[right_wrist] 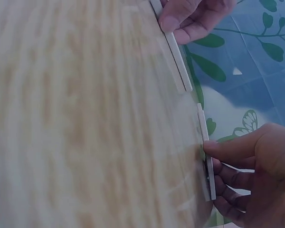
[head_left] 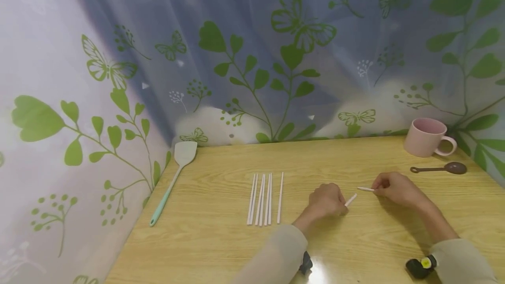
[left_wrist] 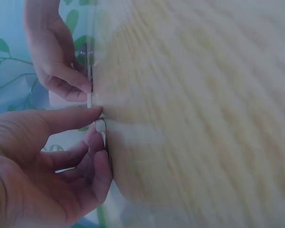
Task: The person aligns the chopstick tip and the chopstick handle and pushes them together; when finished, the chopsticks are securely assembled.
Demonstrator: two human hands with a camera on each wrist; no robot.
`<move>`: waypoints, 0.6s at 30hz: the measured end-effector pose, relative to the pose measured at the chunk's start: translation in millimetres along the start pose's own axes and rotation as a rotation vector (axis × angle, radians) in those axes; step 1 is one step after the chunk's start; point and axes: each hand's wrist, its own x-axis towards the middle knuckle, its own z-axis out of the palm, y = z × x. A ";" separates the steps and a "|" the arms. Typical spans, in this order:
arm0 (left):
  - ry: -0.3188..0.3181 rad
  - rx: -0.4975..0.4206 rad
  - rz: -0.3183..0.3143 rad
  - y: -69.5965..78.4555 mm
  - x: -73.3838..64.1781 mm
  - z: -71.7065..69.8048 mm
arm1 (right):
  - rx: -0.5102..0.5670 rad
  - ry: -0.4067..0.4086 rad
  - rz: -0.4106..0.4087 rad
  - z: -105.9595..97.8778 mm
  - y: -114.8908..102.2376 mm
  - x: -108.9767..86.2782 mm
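My left hand [head_left: 326, 199] pinches a short, thin white stick [head_left: 350, 200] between thumb and fingertips, close over the table. A second white stick [head_left: 366, 189] is pinched in my right hand [head_left: 399, 189]. In the head view the two sticks' ends point toward each other with a small gap between them. The right wrist view shows the right stick [right_wrist: 208, 156] under the thumb, with the left stick [right_wrist: 178, 59] beyond it. To the left of my left hand, several longer white sticks [head_left: 259, 200] lie side by side, one of them [head_left: 280, 198] set apart on the right.
A spatula [head_left: 173, 181] with a mint handle lies along the wooden table's [head_left: 221, 249] left edge. At the back right stand a pink mug [head_left: 424, 138] and, in front of it, a brown spoon [head_left: 442, 168]. A patterned curtain [head_left: 244, 56] hangs behind the table.
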 end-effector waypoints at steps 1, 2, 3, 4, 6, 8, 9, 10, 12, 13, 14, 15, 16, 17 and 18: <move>0.001 -0.014 0.003 -0.4 -1.0 -1.0 | -0.005 -0.003 -0.003 -0.2 -0.3 0.2; 0.003 -0.025 0.007 -1.1 -2.1 -2.3 | -0.007 -0.008 -0.001 -0.7 -0.4 0.3; 0.004 -0.037 0.007 -1.7 -2.9 -3.4 | -0.010 -0.008 0.001 -1.3 -0.7 0.2; 0.002 -0.044 0.008 -2.5 -3.6 -4.6 | -0.015 -0.008 0.003 -2.0 -0.8 0.1; -0.007 -0.052 0.013 -5.2 -4.4 -6.7 | -0.023 -0.005 0.005 -3.6 -1.0 0.0; -0.019 -0.063 0.021 -8.7 -5.2 -9.2 | -0.016 -0.004 0.005 -5.5 -1.8 -0.8; -0.029 -0.075 0.025 -10.5 -5.6 -10.6 | -0.008 -0.006 0.005 -6.5 -2.5 -1.3; -0.037 -0.083 0.030 -12.3 -6.0 -12.5 | 0.006 -0.011 0.004 -7.5 -3.4 -1.9; -0.048 -0.105 0.041 -15.9 -7.2 -17.1 | 0.041 -0.024 -0.002 -9.6 -6.0 -3.5; -0.050 -0.119 0.048 -18.3 -8.8 -20.0 | 0.067 -0.034 -0.007 -9.9 -8.3 -4.2; -0.049 -0.136 0.054 -20.8 -10.6 -22.9 | 0.095 -0.045 -0.010 -10.2 -10.8 -4.8; -0.046 -0.147 0.061 -23.4 -12.5 -25.8 | 0.117 -0.052 -0.013 -10.7 -13.8 -5.2; -0.041 -0.168 0.068 -26.0 -14.6 -28.8 | 0.143 -0.062 -0.014 -11.1 -16.9 -5.8; -0.041 -0.199 0.081 -29.2 -17.2 -31.6 | 0.165 -0.071 -0.018 -11.7 -20.3 -6.4; -0.042 -0.237 0.095 -32.5 -20.1 -34.7 | 0.194 -0.083 -0.022 -12.1 -23.9 -7.1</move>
